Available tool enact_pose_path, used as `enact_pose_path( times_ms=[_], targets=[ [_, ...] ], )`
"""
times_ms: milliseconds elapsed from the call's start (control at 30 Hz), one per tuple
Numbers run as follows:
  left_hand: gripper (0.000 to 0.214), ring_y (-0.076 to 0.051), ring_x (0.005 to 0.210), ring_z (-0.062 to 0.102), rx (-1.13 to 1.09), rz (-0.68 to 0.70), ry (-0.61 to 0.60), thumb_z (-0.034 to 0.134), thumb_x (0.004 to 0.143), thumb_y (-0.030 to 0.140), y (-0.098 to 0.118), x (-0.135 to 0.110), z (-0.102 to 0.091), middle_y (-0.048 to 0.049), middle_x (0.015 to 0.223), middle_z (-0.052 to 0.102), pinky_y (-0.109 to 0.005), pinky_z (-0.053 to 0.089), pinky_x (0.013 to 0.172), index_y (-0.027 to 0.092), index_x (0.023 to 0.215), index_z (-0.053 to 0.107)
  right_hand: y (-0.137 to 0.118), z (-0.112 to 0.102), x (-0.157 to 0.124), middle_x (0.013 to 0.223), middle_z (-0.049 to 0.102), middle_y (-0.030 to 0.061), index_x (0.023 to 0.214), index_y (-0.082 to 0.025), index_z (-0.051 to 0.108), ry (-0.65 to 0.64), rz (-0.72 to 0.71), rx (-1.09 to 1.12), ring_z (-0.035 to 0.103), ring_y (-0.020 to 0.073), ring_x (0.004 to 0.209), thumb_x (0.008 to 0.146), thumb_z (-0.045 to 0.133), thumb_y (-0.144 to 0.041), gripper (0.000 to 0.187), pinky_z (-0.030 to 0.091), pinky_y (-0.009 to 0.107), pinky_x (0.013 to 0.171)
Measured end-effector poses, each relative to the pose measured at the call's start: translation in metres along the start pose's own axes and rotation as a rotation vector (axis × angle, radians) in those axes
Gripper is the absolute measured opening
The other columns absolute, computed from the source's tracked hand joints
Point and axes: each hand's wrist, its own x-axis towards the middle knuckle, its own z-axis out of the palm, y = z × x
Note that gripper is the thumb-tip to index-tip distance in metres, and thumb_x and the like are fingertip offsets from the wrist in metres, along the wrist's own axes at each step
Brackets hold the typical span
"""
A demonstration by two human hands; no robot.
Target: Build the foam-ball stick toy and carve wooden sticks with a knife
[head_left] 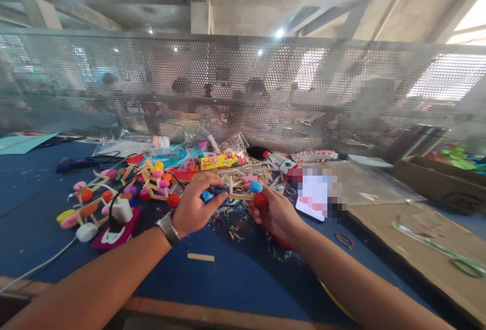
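My left hand point(195, 203), with a metal watch point(168, 227) on the wrist, pinches one end of a small wooden-stick frame point(238, 192) with coloured clay balls at its joints. My right hand point(275, 211) grips the other end, fingers closed by a blue ball point(255, 187) and a red ball point(259, 199). The frame is held just above the blue table point(228, 274). Behind it lie more stick-and-ball models point(155, 180) and a pile of loose sticks.
A white plug and cable on a pink block point(117, 218) sit at the left. A loose stick point(200, 257) lies near me. A phone point(313, 198), rubber band point(345, 240), cardboard sheet point(417, 239), box point(436, 178) and packets point(218, 160) surround. A mesh screen point(243, 87) with people behind bounds the far edge.
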Motion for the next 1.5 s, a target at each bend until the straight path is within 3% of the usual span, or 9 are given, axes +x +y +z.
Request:
enact_pose_path(
  times_ms=[67,200,300,467,633,933,1200,1400,1500],
  targets=[
    [0.013,-0.021,0.094,0.067,-0.027,-0.049,0.005,0.07,0.094,0.03,-0.001,-0.003,0.001,-0.0073,0.102,0.071,-0.037,0.056,0.086,0.022,0.104,0.067,0.0,0.0,0.0,0.056,0.058,-0.0022,0.098,-0.02,0.066,-0.003,0.001,0.0,0.05,0.0132,0.042,0.09,0.072,-0.046,0.028,0.037,0.022,0.036],
    [0.047,-0.022,0.101,0.067,-0.119,-0.138,0.011,0.079,0.088,0.035,-0.004,-0.007,0.003,-0.0103,0.115,0.068,-0.035,0.058,0.086,0.023,0.128,0.059,-0.001,0.001,-0.001,0.055,0.058,-0.0019,0.097,-0.019,0.068,-0.019,-0.007,0.0,0.049,0.0127,0.043,0.088,0.072,-0.048,0.03,0.036,0.022,0.036],
    [0.061,-0.023,0.102,0.069,-0.166,-0.229,-0.065,0.086,0.08,0.043,-0.007,-0.007,0.005,-0.0114,0.118,0.069,-0.034,0.059,0.084,0.022,0.131,0.059,-0.002,0.002,-0.003,0.056,0.059,-0.0017,0.1,-0.019,0.07,-0.037,-0.012,0.001,0.048,0.0122,0.043,0.088,0.072,-0.047,0.031,0.036,0.021,0.036],
    [0.044,-0.021,0.085,0.07,-0.301,-0.355,-0.227,0.084,0.079,0.052,-0.009,-0.002,0.006,-0.004,0.093,0.076,-0.036,0.059,0.082,0.02,0.105,0.069,-0.002,0.004,-0.005,0.056,0.059,-0.0014,0.104,-0.018,0.072,-0.078,0.013,-0.016,0.049,0.0124,0.042,0.09,0.071,-0.046,0.032,0.038,0.022,0.036],
    [0.041,-0.019,0.07,0.065,-0.267,-0.431,-0.272,0.081,0.078,0.057,-0.006,0.002,0.005,-0.0014,0.074,0.073,-0.034,0.056,0.074,0.019,0.076,0.067,-0.001,0.003,-0.004,0.061,0.063,0.0004,0.097,-0.018,0.072,-0.118,0.042,-0.017,0.051,0.0131,0.044,0.092,0.068,-0.053,0.036,0.042,0.024,0.038],
    [0.028,-0.019,0.076,0.06,-0.074,-0.357,-0.309,0.074,0.085,0.045,-0.005,0.001,0.002,-0.0022,0.081,0.071,-0.029,0.049,0.074,0.017,0.082,0.07,0.001,-0.008,-0.003,0.089,0.068,0.0036,0.095,-0.022,0.075,-0.304,-0.103,-0.034,0.062,0.0178,0.068,0.072,0.082,-0.07,0.054,0.051,0.026,0.047],
    [0.032,-0.017,0.072,0.053,-0.012,-0.316,-0.353,0.071,0.088,0.046,-0.003,0.001,0.0,-0.0003,0.076,0.063,-0.028,0.044,0.071,0.017,0.079,0.065,0.003,-0.01,-0.003,0.092,0.071,0.0044,0.101,-0.022,0.077,-0.282,-0.12,-0.085,0.063,0.0175,0.069,0.073,0.088,-0.055,0.045,0.048,0.026,0.05],
    [0.029,-0.02,0.076,0.061,-0.026,-0.396,-0.299,0.073,0.083,0.046,-0.002,0.002,0.001,-0.0021,0.079,0.072,-0.03,0.047,0.073,0.018,0.08,0.068,0.006,-0.011,-0.005,0.105,0.073,0.0053,0.11,-0.027,0.077,-0.297,-0.23,-0.096,0.067,0.0242,0.096,0.073,0.086,-0.063,0.052,0.056,0.036,0.08],
    [0.03,-0.02,0.074,0.061,-0.079,-0.433,-0.279,0.073,0.081,0.048,-0.002,0.001,0.003,-0.0017,0.077,0.072,-0.03,0.049,0.072,0.019,0.077,0.067,0.007,-0.01,-0.005,0.108,0.072,0.0043,0.116,-0.031,0.076,-0.322,-0.292,-0.174,0.067,0.0224,0.091,0.075,0.087,-0.061,0.052,0.055,0.036,0.079]
  ],
)
